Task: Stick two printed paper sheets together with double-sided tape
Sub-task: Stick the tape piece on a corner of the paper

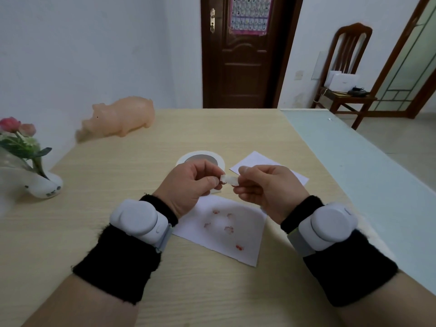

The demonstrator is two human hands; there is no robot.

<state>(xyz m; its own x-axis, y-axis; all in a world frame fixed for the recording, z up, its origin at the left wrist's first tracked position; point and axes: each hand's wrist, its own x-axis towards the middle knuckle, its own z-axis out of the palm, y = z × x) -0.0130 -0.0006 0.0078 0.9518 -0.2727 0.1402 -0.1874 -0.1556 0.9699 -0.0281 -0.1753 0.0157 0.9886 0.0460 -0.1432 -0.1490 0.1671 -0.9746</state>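
A short white piece of double-sided tape (229,179) is held above the table between both hands. My left hand (188,185) pinches its left end and my right hand (266,187) pinches its right end. Below them lies a white sheet printed with small red figures (224,230). A second white sheet (259,161) lies farther back on the right, partly hidden by my right hand. The white tape roll (200,156) lies flat behind my left hand.
A pink pig figure (120,119) stands at the back left of the wooden table (118,185). A white vase with pink flowers (30,166) is at the left edge. A glass strip (354,161) runs along the right side. A wooden chair (346,74) stands beyond.
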